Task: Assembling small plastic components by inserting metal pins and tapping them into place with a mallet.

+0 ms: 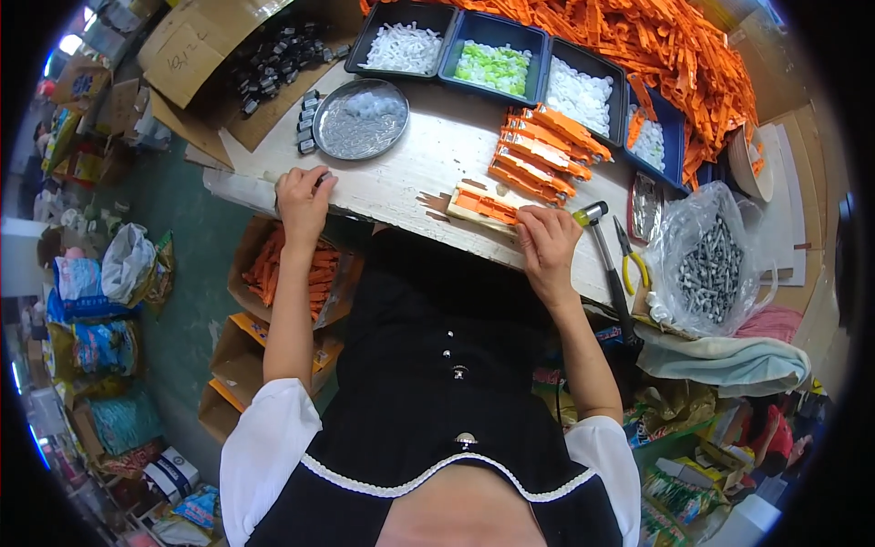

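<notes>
My left hand (303, 202) is at the table's front edge, thumb and fingers pinched on a small black part (324, 178). Several similar black parts (307, 122) stand in a row just beyond it, beside a round metal dish (360, 137) holding a whitish clump. To the right, an orange plastic part (486, 204) lies in a pale wooden block (463, 211). Curled fingers of my right hand (550, 239) close over the right end of that block; what they grip is hidden. Several orange assemblies (540, 150) lie stacked behind it.
A hammer (606, 260) and yellow-handled pliers (631, 255) lie right of my right hand, near a clear bag of grey metal parts (714, 273). Bins of white (404, 48) and green pieces (494, 67) line the back, before a large orange heap (638, 41). A carton (260, 273) stands below left.
</notes>
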Demonstrator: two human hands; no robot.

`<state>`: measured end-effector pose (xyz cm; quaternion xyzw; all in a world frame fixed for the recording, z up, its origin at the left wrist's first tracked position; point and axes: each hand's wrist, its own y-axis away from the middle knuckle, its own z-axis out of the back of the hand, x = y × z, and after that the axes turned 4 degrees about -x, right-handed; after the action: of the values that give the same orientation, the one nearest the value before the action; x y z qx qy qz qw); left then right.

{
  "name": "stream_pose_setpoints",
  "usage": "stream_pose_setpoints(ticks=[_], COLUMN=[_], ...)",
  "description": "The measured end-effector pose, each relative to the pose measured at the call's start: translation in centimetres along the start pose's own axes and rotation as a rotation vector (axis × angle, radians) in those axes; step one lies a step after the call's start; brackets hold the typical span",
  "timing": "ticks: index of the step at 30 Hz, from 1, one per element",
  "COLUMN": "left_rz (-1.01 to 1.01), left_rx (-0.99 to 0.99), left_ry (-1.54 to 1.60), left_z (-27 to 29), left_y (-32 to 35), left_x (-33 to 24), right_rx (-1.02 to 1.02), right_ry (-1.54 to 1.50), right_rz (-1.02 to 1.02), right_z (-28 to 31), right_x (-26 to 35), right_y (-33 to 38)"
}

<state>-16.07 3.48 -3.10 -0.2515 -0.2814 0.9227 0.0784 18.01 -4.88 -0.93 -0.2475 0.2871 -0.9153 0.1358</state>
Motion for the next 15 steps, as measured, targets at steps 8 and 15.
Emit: stream_pose_setpoints(ticks=[8, 15], left_rz=[-0.029, -0.395], left_rx=[0.497, 0.598], left_ry=[0.754, 0.514], left_z=[-2.7, -5.4], left_y=[-2.0, -2.5], left_x=[-11.4, -13.7], right_rx=[-0.126, -0.130], right_ry=[-0.012, -0.011], right_rz=[-0.055, -0.095], right_z=[0.0, 0.6], right_x=[-0.3, 0.0], right_y=[0.3, 0.8])
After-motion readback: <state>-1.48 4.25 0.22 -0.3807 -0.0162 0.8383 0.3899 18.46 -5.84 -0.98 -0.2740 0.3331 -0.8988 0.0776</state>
